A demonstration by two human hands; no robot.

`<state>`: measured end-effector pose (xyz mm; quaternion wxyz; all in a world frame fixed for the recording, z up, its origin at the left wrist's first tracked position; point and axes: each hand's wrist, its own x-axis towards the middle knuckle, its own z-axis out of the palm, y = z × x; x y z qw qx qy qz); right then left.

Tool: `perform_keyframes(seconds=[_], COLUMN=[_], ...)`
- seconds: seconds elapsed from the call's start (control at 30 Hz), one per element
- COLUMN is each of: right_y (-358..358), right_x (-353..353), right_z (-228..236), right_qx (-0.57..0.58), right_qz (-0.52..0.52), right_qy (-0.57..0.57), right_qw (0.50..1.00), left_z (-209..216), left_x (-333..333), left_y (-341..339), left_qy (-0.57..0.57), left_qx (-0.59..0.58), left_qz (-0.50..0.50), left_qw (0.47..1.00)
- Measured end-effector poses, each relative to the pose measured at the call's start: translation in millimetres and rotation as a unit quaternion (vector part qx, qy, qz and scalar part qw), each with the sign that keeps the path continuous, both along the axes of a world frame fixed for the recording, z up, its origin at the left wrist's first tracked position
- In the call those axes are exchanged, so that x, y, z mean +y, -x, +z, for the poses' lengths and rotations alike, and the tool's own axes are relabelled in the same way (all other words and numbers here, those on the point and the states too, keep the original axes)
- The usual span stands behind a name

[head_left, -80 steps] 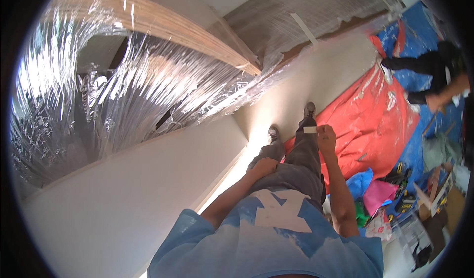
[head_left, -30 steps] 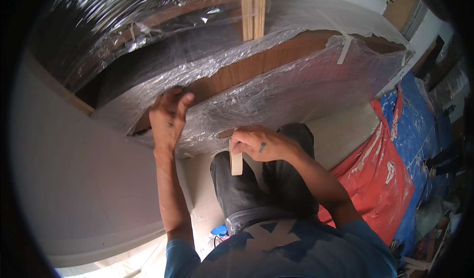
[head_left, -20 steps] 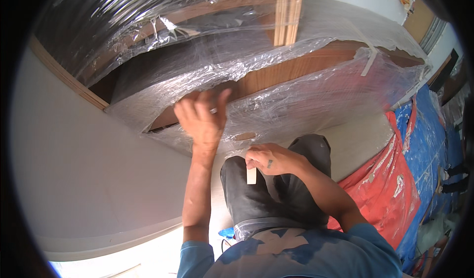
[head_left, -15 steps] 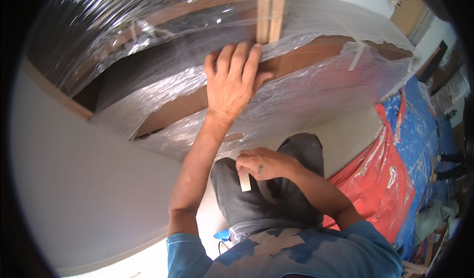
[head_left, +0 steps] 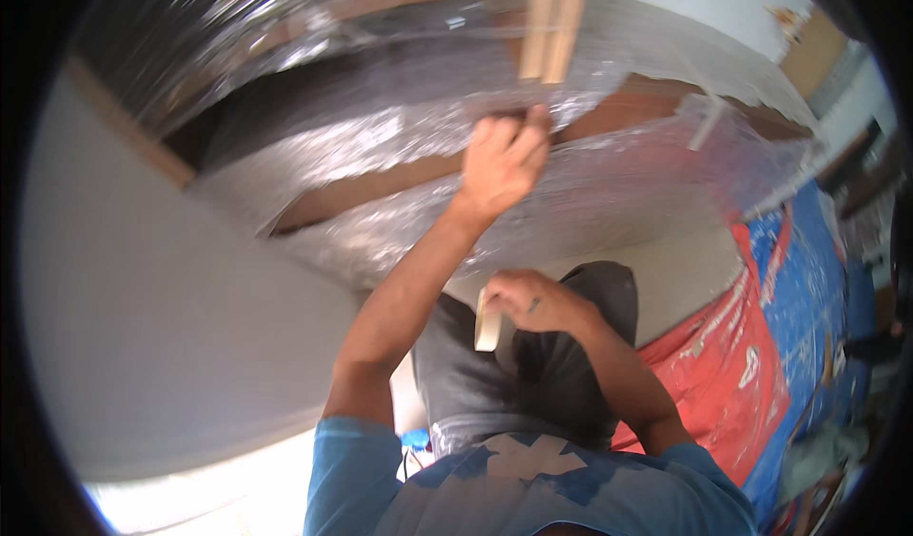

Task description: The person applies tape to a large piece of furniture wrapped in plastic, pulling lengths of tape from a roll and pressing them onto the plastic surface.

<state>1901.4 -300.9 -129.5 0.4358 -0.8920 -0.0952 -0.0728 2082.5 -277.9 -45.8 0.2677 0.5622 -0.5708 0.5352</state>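
Clear plastic film (head_left: 590, 194) wraps a long brown wooden panel (head_left: 376, 182), torn open along its length so that the bare wood shows. My left hand (head_left: 502, 163) is at the upper edge of this tear, just below two light wooden strips (head_left: 547, 37). Its fingers are curled and slightly blurred, and what they pinch, if anything, is hidden. Above my knees my right hand (head_left: 533, 300) grips a cream-coloured roll of tape (head_left: 488, 325), seen nearly edge-on.
A large pale grey board (head_left: 190, 317) fills the left side. On the right, a red sheet (head_left: 713, 374) lies beside a blue tarp (head_left: 799, 279), both stained. More shiny wrapped panels (head_left: 285, 22) stand at the upper left.
My left hand has moved right along the film, and its fingers went from spread flat to curled. My right hand has risen a little with the roll of tape. The whole view has shifted slightly.
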Motion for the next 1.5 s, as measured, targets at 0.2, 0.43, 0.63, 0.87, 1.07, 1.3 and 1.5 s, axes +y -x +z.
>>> perform_keyframes(seconds=[0.2, 0.43, 0.63, 0.87, 1.07, 1.3, 1.5], right_y=[-18.9, -24.3, -33.5, -34.4, -23.6, -24.6, -24.7], right_x=[-13.3, 2.8, 20.7, 32.7, 13.4, 27.6, 23.2], right_z=[18.8, 45.5, 40.1, 22.7, 7.5, -0.8, 4.7], right_qx=[0.075, -0.017, -0.084, -0.137, -0.185, -0.249, -0.281], right_qz=[-0.09, -0.147, -0.097, -0.138, -0.144, -0.127, -0.171], right_qy=[-0.104, -0.177, -0.082, -0.033, -0.026, -0.027, -0.048], right_qw=[0.988, 0.973, 0.988, 0.98, 0.972, 0.96, 0.943], left_z=[21.3, -96.9, -98.7, -56.0, -53.7, -49.5, -29.5], left_x=[26.5, 171.9, 180.4, 197.3, 175.8, 176.3, 185.4], left_y=[10.7, 62.6, 111.2, 92.4, 87.5, 73.9, 75.3], left_qy=[-0.135, -0.017, -0.013, -0.144, -0.265, -0.287, -0.323], left_qx=[0.17, 0.674, 0.676, 0.655, 0.557, 0.683, 0.68], left_qz=[-0.135, -0.161, -0.13, -0.028, 0.055, 0.068, 0.017], left_qw=[0.967, 0.72, 0.725, 0.741, 0.785, 0.669, 0.658])
